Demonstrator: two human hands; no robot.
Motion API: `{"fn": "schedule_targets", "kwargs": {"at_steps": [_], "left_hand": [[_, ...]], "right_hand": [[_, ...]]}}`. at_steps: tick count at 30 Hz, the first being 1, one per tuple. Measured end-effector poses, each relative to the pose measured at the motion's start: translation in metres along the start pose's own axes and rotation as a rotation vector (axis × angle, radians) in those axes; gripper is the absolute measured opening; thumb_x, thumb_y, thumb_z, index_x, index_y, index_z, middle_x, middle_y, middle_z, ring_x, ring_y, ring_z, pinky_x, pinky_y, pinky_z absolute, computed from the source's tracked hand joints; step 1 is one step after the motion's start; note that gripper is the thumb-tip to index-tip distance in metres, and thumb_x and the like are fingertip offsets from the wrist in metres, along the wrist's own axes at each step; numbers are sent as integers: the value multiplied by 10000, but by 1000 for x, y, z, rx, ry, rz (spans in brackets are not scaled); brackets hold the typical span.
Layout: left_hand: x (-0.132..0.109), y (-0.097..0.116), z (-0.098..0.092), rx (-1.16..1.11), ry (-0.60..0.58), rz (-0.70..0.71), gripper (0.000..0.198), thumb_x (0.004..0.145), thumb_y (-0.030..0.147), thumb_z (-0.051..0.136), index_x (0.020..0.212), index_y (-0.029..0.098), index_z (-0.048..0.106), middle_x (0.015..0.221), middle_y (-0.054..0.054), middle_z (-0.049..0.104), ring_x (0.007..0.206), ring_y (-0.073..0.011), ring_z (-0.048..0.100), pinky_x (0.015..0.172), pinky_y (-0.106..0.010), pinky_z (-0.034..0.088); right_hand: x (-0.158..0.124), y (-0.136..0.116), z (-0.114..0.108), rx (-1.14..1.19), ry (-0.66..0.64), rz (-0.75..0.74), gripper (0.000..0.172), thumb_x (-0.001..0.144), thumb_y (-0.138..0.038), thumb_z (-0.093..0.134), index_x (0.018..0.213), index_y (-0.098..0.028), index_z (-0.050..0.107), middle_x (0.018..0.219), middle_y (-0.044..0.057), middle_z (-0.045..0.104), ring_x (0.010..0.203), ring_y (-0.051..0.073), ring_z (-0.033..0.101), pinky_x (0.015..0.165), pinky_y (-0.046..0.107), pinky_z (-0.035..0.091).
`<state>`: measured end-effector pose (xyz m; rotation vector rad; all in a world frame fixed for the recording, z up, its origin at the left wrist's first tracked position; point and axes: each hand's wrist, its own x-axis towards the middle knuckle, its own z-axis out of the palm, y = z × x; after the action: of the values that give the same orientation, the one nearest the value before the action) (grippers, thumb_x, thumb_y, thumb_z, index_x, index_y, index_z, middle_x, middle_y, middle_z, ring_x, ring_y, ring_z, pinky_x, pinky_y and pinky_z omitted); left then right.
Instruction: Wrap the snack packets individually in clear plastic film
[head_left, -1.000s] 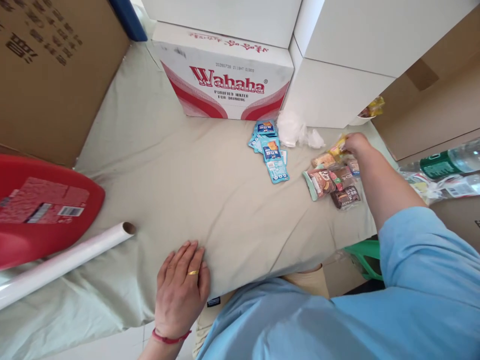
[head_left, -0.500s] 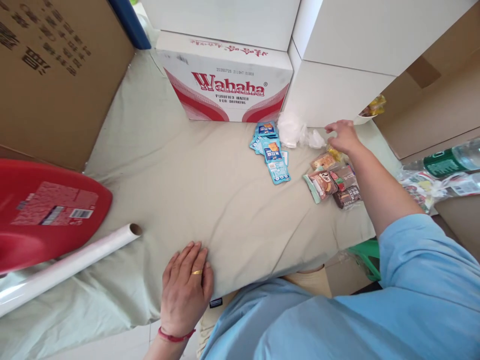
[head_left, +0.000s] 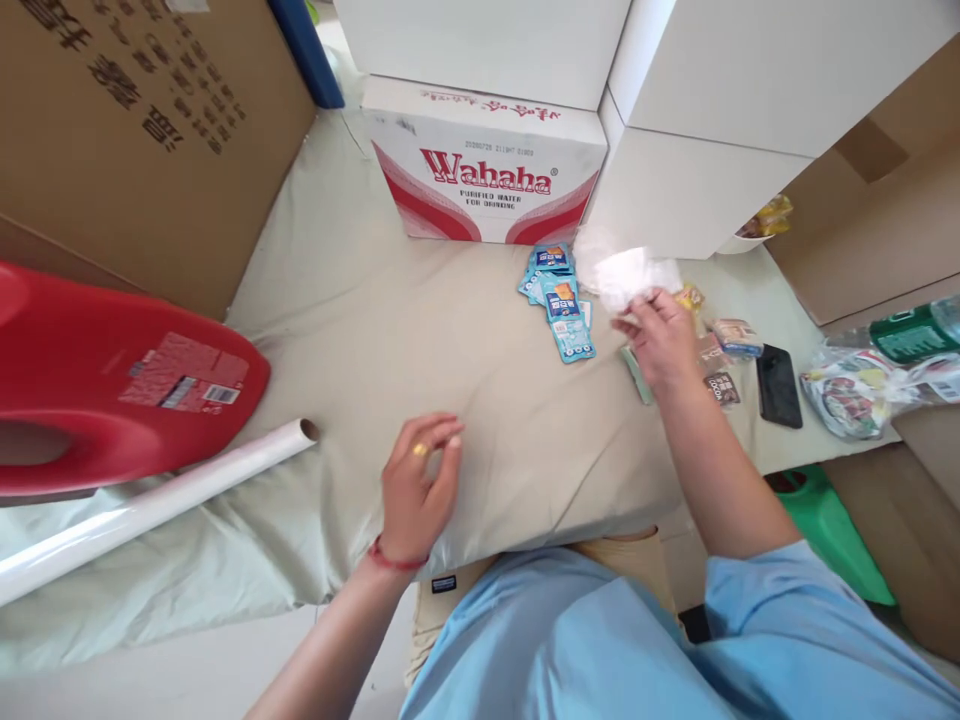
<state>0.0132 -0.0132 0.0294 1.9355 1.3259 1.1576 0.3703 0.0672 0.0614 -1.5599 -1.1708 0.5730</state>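
My right hand [head_left: 661,340] pinches a thin white plastic bag [head_left: 628,276] at its near edge, in front of the white cabinet. More crumpled white plastic lies just behind it. Left of the bag, several blue snack packets [head_left: 564,305] overlap on the cloth. Beneath and beyond my right hand are wrapped snacks, among them a brown cocoa packet [head_left: 721,388] and a small packet with a blue edge [head_left: 738,337]; my hand and wrist partly cover them. My left hand [head_left: 418,485] hovers over the near part of the cloth, fingers loosely bent, thumb apart, holding nothing.
A Wahaha water carton [head_left: 487,190] stands at the back against the white cabinet [head_left: 712,185]. To the left are a red jug [head_left: 112,380], a white roll [head_left: 172,500] and a large cardboard box [head_left: 150,150]. A black phone [head_left: 780,386] and a bottle [head_left: 915,332] lie right.
My right hand has come back toward me and left, now gripping the white plastic bag. My left hand has lifted off the cloth and moved forward and right. The view has shifted, revealing the phone.
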Motion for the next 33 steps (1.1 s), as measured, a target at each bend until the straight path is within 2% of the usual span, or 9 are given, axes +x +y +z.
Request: {"fn": "schedule_targets", "kwargs": {"at_steps": [2, 5, 8, 11, 14, 17, 23, 27, 33], "left_hand": [[31, 4, 23, -195, -27, -44, 183, 1034, 294, 555, 1105, 228, 710, 1125, -63, 691, 960, -155, 694, 790, -282, 580], [66, 3, 58, -337, -1, -57, 201, 1019, 354, 573, 1090, 210, 694, 1076, -55, 670, 826, -122, 652, 734, -257, 543], [76, -3, 83, -371, 25, -64, 184, 988, 383, 630, 994, 203, 668, 961, -24, 641, 749, -106, 591, 687, -236, 495], [69, -8, 96, -431, 7, -124, 212, 936, 396, 713, 971, 202, 633, 926, -2, 603, 682, -86, 546, 639, -224, 465], [61, -11, 100, -480, -35, -177, 272, 887, 403, 771, 1023, 209, 639, 954, -2, 609, 669, -79, 538, 622, -222, 453], [60, -13, 100, -535, -44, -221, 230, 913, 424, 737, 954, 209, 669, 890, -4, 643, 711, -102, 566, 669, -237, 461], [69, -20, 99, -745, -31, -381, 308, 861, 495, 787, 859, 214, 663, 730, 30, 617, 655, -110, 531, 664, -253, 452], [75, -20, 95, -943, 7, -438, 297, 758, 409, 874, 781, 205, 660, 860, 10, 666, 746, -103, 571, 719, -240, 468], [83, -16, 79, -1256, -183, -642, 258, 669, 260, 866, 722, 195, 623, 1040, -19, 715, 905, -140, 652, 806, -281, 555]], "right_hand": [[-33, -4, 33, 247, -152, 103, 301, 906, -545, 606, 982, -257, 563, 888, 17, 633, 823, 181, 651, 826, 383, 617], [-65, 0, 69, 367, -251, 222, 357, 857, -597, 635, 940, -261, 546, 822, 3, 601, 758, 179, 623, 777, 371, 610], [-77, 8, 84, 242, -241, 178, 347, 888, -602, 604, 921, -258, 569, 810, 10, 612, 776, 191, 628, 816, 373, 584], [-82, 11, 87, 11, -251, -2, 324, 928, -576, 599, 918, -253, 633, 923, 55, 660, 923, 223, 643, 883, 379, 553], [-85, 9, 89, -40, -282, -136, 338, 942, -582, 622, 884, -251, 660, 930, 64, 660, 931, 231, 624, 864, 381, 537], [-86, 11, 94, 87, -294, -167, 336, 914, -569, 710, 845, -242, 672, 857, 41, 643, 847, 205, 601, 794, 350, 520], [-83, 23, 94, 422, -273, 81, 336, 795, -540, 854, 840, -243, 702, 824, -6, 641, 796, 158, 597, 752, 289, 508], [-79, 22, 88, 665, -216, 239, 335, 758, -488, 891, 839, -242, 679, 764, -36, 617, 696, 120, 567, 713, 265, 511], [-71, 18, 78, 839, -234, 402, 379, 698, -429, 901, 816, -229, 602, 704, -38, 597, 604, 119, 560, 528, 230, 487]]}}
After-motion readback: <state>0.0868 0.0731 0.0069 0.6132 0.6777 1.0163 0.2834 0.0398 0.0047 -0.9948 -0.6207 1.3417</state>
